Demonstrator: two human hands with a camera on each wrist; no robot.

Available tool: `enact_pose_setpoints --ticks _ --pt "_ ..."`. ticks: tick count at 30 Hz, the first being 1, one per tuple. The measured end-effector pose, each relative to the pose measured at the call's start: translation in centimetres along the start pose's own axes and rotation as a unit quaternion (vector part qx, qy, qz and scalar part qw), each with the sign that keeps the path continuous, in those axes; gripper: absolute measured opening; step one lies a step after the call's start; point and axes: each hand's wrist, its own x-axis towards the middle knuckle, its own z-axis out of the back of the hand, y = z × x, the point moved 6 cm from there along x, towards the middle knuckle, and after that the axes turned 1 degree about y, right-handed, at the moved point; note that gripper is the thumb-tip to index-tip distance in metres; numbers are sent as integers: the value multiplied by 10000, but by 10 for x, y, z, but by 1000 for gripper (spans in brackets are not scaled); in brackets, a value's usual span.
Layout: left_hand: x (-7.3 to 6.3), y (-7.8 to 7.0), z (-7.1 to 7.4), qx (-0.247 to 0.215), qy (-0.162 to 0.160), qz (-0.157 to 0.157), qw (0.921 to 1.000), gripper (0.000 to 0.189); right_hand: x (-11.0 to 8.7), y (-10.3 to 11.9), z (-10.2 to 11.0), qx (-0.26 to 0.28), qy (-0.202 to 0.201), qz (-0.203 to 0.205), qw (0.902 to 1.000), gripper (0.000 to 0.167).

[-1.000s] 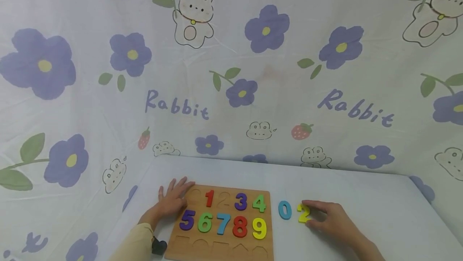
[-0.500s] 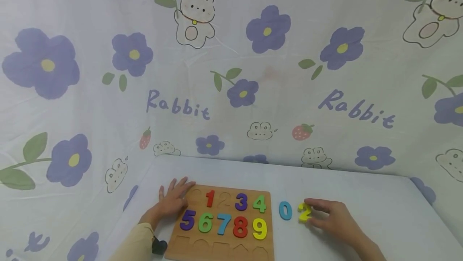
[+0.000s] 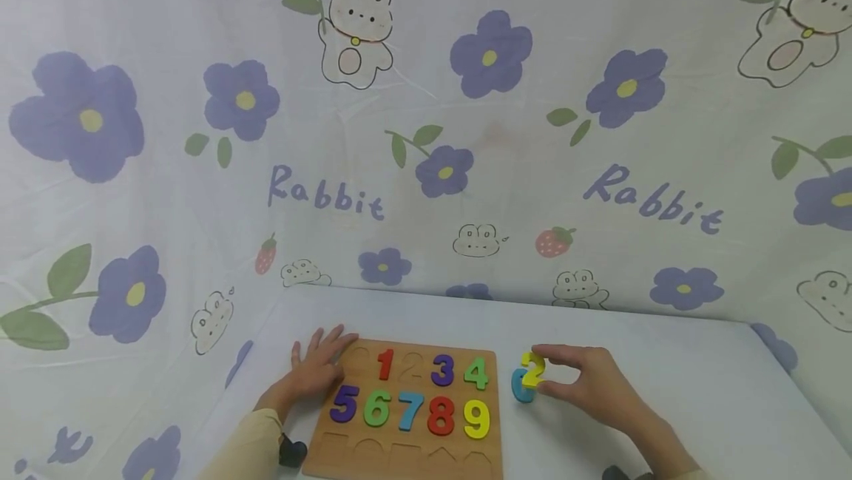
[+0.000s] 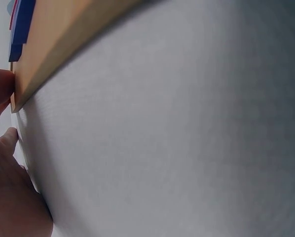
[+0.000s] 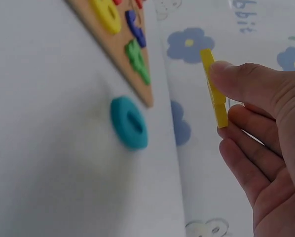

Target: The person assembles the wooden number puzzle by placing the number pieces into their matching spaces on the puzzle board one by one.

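My right hand (image 3: 592,384) pinches a yellow number 2 (image 3: 535,370) between thumb and fingers, lifted off the table. In the right wrist view the yellow 2 (image 5: 215,91) is seen edge-on, above and apart from the blue number 0 (image 5: 129,123), which lies on the table. From the head view the 2 partly covers the blue 0 (image 3: 522,391). My left hand (image 3: 318,370) rests at the upper left corner of the wooden number board (image 3: 399,454), fingers spread and touching its edge. The board carries several coloured numbers; a 2-shaped recess (image 3: 413,367) shows bare wood.
A dark heart-shaped object (image 3: 293,452) sits by the left wrist. Bare recesses line the board's front row and its upper left corner. Behind the white table (image 3: 699,391) hangs a cloth (image 3: 426,110) printed with flowers and rabbits.
My right hand has raised the yellow 2 from the table and moved it left, over the blue 0. The left hand and the board stay where they were.
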Motion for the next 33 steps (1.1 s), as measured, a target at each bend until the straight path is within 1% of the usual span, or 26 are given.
enact_pose_setpoints --ticks 5,10,12,17,19,25,27,33 --pt "1 1 -1 -80 -86 -74 9999 74 15 24 -6 72 -66 302 9995 54" --pt "0 1 -2 -192 -90 -139 9997 74 32 45 -16 178 -109 523 9984 54" --pt "1 3 -2 -212 -96 -171 9996 74 39 54 -20 199 -116 649 9976 53" --pt "6 10 -5 -37 -71 -84 9999 75 51 79 -29 416 -142 987 9941 51" --pt "6 11 -6 -3 -61 -43 10000 75 55 87 -35 529 -95 1047 9931 52" --pt "4 7 -4 -120 -100 -131 9998 75 66 103 -54 855 106 1059 9906 53" --pt "3 7 -4 -104 -96 -153 9998 75 71 107 -61 942 114 1092 9895 52" --pt "1 5 -1 -277 -142 -253 9992 74 86 117 -80 1134 86 1238 9858 51"
